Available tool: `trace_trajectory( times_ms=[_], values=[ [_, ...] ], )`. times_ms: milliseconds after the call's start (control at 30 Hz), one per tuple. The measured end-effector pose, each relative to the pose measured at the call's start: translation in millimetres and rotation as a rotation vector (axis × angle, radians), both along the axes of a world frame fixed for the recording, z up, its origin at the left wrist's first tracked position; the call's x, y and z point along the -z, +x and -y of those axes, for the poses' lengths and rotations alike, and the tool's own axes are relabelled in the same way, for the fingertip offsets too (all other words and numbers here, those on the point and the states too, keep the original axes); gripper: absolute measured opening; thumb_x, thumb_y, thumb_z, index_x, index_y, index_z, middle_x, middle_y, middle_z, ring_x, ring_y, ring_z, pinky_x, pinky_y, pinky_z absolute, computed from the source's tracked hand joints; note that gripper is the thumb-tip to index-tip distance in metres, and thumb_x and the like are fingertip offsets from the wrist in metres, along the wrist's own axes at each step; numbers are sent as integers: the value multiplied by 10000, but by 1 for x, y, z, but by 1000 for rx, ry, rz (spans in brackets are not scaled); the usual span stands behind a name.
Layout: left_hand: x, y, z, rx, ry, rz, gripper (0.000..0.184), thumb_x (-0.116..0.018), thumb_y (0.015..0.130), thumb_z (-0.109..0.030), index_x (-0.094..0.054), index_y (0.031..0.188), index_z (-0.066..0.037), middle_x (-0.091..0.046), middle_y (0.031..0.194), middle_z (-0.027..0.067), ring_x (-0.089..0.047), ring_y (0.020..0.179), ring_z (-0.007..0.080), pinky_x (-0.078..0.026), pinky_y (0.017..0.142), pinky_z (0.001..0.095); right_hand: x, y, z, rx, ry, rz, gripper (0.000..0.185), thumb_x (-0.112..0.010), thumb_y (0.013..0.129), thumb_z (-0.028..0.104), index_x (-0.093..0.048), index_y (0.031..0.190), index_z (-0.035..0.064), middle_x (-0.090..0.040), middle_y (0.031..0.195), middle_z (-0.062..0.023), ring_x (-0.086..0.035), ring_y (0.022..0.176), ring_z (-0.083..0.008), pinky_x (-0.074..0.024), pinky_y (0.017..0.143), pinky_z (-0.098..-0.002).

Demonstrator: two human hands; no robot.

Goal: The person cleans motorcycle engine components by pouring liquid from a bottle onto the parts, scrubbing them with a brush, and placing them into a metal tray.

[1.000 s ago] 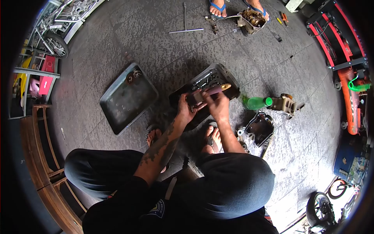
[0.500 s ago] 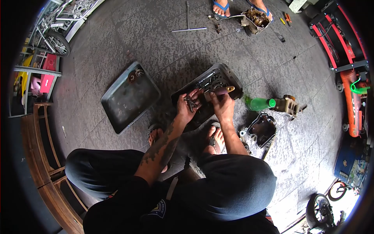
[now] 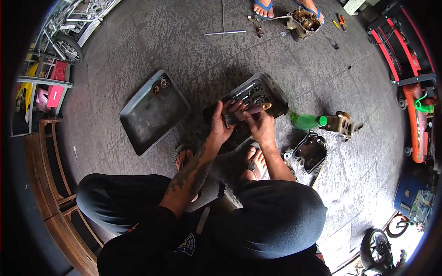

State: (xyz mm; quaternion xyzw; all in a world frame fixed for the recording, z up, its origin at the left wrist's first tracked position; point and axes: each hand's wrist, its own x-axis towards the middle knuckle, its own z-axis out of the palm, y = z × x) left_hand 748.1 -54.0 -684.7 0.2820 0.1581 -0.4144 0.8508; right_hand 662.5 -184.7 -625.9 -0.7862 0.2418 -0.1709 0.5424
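My right hand (image 3: 263,129) is closed around a paintbrush (image 3: 256,109), whose handle ends in a yellowish tip with a hole. The bristle end points left, against my left hand (image 3: 222,129). That hand is cupped palm up around small dark metal parts (image 3: 228,120); the brush and fingers partly cover them, so their exact kind is unclear. Both hands are above the near side of a black tray (image 3: 282,94). Inside it lie several loose metal parts (image 3: 260,99) and a dark, wet-looking bottom.
A second black tray (image 3: 186,99) at left holds a few small parts. To the right are a green bottle (image 3: 307,122), a metal engine part (image 3: 341,126) and an open cover (image 3: 311,151). A T-handle wrench (image 3: 224,32) and another person's feet (image 3: 264,9) are ahead.
The brush has moved left and slightly down onto the parts in my left hand. My left fingers have curled up more around them. The trays have stayed put.
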Motion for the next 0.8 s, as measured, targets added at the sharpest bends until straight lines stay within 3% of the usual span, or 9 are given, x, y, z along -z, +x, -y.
trace_trajectory(
  times_ms=[100, 167, 200, 267, 367, 467, 567, 700, 800],
  values=[
    [22, 3, -6, 97, 77, 226, 614, -360, 969, -539, -458, 1317, -43, -551, 1316, 115, -548, 1174, 201, -495, 859, 274, -4, 0, 1, 36, -56, -94, 167, -714, 830, 131, -675, 929, 3, -696, 815, -141, -686, 744, -221, -523, 684, -315],
    [24, 3, -7, 119, 17, 170, 541, -362, 989, -484, -511, 1238, -27, -567, 1298, 117, -542, 1189, 193, -473, 927, 278, -10, -3, -2, -17, -47, 144, 155, -704, 836, 111, -673, 941, 0, -698, 845, -135, -686, 742, -239, -524, 682, -316],
    [25, 0, -6, 117, 17, 165, 541, -362, 989, -484, -511, 1238, -27, -567, 1298, 117, -542, 1189, 193, -473, 927, 278, -15, -4, -4, -90, -7, 256, 127, -693, 844, 96, -679, 930, 3, -696, 870, -119, -682, 762, -216, -520, 690, -300],
    [13, 1, 0, 34, -38, 16, 486, -400, 981, -472, -552, 1142, -40, -585, 1274, 118, -561, 1168, 177, -478, 928, 282, -6, -9, -4, -129, 46, 165, 125, -691, 844, 101, -682, 920, 2, -697, 888, -111, -687, 795, -232, -524, 709, -307],
    [23, 4, -6, 23, -44, 62, 453, -432, 965, -481, -556, 1080, -61, -575, 1286, 119, -543, 1197, 179, -492, 914, 257, 3, -13, 2, -156, 8, 68, 121, -690, 836, 85, -678, 907, -12, -699, 929, -93, -690, 834, -234, -526, 733, -298],
    [32, 5, -12, 24, -112, 92, 426, -442, 957, -490, -549, 1017, -83, -550, 1316, 126, -538, 1206, 190, -504, 899, 241, 5, -15, 6, -79, 63, 178, 154, -694, 833, 84, -668, 952, -11, -699, 944, -93, -683, 842, -218, -521, 737, -293],
    [18, 3, -5, 22, -101, 10, 447, -423, 968, -484, -549, 1066, -66, -567, 1294, 129, -561, 1166, 187, -448, 973, 281, 1, -17, 1, -137, 128, 206, 149, -691, 835, 81, -673, 952, -9, -699, 947, -96, -682, 835, -210, -522, 731, -293],
    [17, 5, -4, 4, -106, 54, 489, -400, 968, -505, -539, 1088, -52, -564, 1295, 135, -546, 1184, 191, -452, 963, 275, 0, -18, 11, -206, 42, 47, 153, -691, 834, 90, -673, 960, 5, -691, 934, -119, -681, 837, -217, -516, 710, -307],
    [21, 2, -7, 9, -49, 63, 522, -391, 965, -521, -528, 1113, -39, -557, 1303, 139, -519, 1220, 197, -451, 969, 281, -2, -17, 13, -184, 48, 81, 131, -684, 835, 75, -676, 937, -7, -686, 922, -127, -678, 827, -219, -516, 701, -313]
  ],
)
